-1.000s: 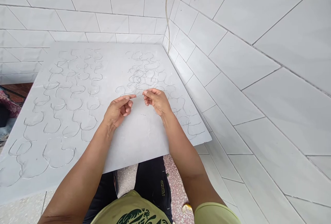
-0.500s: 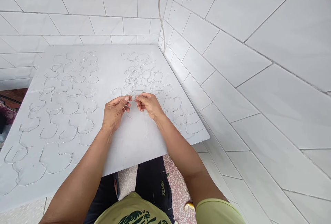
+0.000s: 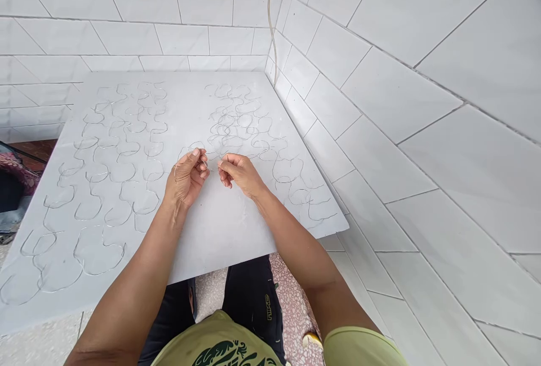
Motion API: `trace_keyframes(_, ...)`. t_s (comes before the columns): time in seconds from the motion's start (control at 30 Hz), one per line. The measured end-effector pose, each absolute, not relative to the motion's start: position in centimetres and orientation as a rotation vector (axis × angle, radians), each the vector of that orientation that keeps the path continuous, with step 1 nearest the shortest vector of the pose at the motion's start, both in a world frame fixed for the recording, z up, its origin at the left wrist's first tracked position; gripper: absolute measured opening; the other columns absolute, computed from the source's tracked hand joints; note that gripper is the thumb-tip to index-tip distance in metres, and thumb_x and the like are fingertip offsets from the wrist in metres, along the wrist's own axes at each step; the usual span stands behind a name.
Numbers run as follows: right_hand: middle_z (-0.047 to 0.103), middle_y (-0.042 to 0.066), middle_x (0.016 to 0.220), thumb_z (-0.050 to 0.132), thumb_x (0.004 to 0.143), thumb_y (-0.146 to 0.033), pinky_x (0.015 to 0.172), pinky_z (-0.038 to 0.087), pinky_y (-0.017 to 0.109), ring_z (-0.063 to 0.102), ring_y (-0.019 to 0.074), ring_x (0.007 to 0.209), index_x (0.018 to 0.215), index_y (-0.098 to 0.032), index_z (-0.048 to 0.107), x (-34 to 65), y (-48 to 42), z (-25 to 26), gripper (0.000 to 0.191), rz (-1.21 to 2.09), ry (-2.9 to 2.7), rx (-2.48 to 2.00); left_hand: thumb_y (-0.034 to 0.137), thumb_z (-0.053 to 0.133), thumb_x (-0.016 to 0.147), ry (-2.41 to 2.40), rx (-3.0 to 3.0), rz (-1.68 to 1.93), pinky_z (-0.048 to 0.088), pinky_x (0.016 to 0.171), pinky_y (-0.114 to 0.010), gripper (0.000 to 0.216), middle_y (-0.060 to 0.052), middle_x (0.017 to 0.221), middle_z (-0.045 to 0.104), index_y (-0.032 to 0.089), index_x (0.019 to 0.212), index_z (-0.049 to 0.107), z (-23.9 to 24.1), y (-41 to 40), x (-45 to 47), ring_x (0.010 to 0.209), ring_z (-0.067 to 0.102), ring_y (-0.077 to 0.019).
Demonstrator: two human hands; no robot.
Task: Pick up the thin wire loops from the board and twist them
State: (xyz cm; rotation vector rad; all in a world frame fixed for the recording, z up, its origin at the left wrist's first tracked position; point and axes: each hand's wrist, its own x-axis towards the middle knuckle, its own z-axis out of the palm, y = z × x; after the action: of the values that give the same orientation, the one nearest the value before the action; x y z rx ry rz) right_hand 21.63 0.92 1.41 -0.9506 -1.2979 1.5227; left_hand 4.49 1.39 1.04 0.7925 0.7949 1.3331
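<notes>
My left hand (image 3: 186, 179), turned partly palm up, is closed in a pinch over the white tabletop. A thin piece of wire (image 3: 205, 164) shows at its fingertips, and a fine curve of wire also shows by its thumb side. Just to the right, my right hand (image 3: 240, 173) pinches thumb against forefinger, with a fine strand at its tips that looks like wire. A small gap separates the hands. Beyond them lies a cluster of bent wire pieces (image 3: 228, 124), thin and curved, some overlapping.
Rows of S-shaped bent wires (image 3: 120, 172) cover the left side of the white tabletop (image 3: 220, 236). More wires lie along its right edge. Tiled walls (image 3: 380, 101) meet behind and to the right, with a pale cable (image 3: 271, 22) hanging in the corner.
My left hand has rolled more palm up and drawn slightly away from the right hand, fingertips moving left. My right hand has stayed nearly in place. The view has shifted slightly.
</notes>
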Motion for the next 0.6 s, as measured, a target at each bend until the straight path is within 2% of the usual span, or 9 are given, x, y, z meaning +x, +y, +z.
trace_keyframes(0.1, 0.058, 0.0, 0.061, 0.064, 0.086, -0.036, 0.046, 0.039, 0.025, 0.051, 0.0113, 0.049, 0.067, -0.021, 0.051, 21.8, 1.2, 1.1, 0.027, 1.63, -1.249, -0.934, 0.042, 0.081, 0.081, 0.835, 0.828, 1.344, 0.044, 0.056, -0.022, 0.026, -0.007, 0.101, 0.068, 0.02, 0.093, 0.073, 1.1, 1.3, 4.5, 0.072, 0.058, -0.0099)
trace_keyframes(0.2, 0.053, 0.0, 0.059, 0.062, 0.081, -0.032, 0.041, 0.031, 0.024, 0.046, 0.0107, 0.045, 0.065, -0.022, 0.045, 22.2, 1.5, 1.0, 0.025, 1.854, -1.122, -0.886, 0.042, 0.083, 0.079, 0.887, 0.9, 1.373, 0.048, 0.064, -0.024, 0.024, -0.008, 0.12, 0.069, 0.022, 0.091, 0.075, 1.2, 1.1, 4.8, 0.09, 0.064, -0.015)
trace_keyframes(0.27, 0.048, -0.002, 0.057, 0.061, 0.078, -0.031, 0.038, 0.025, 0.023, 0.04, 0.0092, 0.042, 0.065, -0.022, 0.042, 22.3, 1.7, 0.9, 0.025, 1.999, -1.031, -0.884, 0.041, 0.082, 0.08, 0.906, 0.958, 1.38, 0.05, 0.071, -0.027, 0.023, -0.008, 0.125, 0.069, 0.023, 0.092, 0.077, 1.2, 0.8, 5.1, 0.099, 0.064, -0.018)
trace_keyframes(0.37, 0.042, -0.004, 0.054, 0.059, 0.076, -0.029, 0.036, 0.02, 0.021, 0.033, 0.0073, 0.04, 0.065, -0.022, 0.039, 22.4, 1.8, 1.0, 0.025, 2.165, -0.997, -0.885, 0.038, 0.08, 0.083, 0.872, 1.022, 1.365, 0.05, 0.076, -0.03, 0.019, -0.009, 0.116, 0.072, 0.022, 0.092, 0.079, 1.3, 0.5, 5.4, 0.096, 0.064, -0.0178)
trace_keyframes(0.47, 0.037, -0.006, 0.051, 0.055, 0.076, -0.025, 0.033, 0.017, 0.02, 0.027, 0.0067, 0.038, 0.065, -0.023, 0.034, 22.3, 1.8, 1.0, 0.024, 2.292, -1.034, -0.859, 0.031, 0.076, 0.085, 0.803, 1.059, 1.309, 0.05, 0.079, -0.03, 0.02, -0.007, 0.101, 0.072, 0.021, 0.102, 0.08, 1.3, 0.4, 5.3, 0.087, 0.064, -0.0158)
trace_keyframes(0.6, 0.03, -0.008, 0.049, 0.051, 0.076, -0.022, 0.03, 0.013, 0.018, 0.021, 0.0065, 0.037, 0.067, -0.024, 0.029, 22.5, 2.1, 0.8, 0.024, 2.388, -0.992, -0.842, 0.02, 0.069, 0.082, 0.718, 1.067, 1.238, 0.05, 0.084, -0.032, 0.033, -0.009, 0.103, 0.073, 0.02, 0.113, 0.078, 1.2, 0.5, 4.8, 0.09, 0.064, -0.0178)
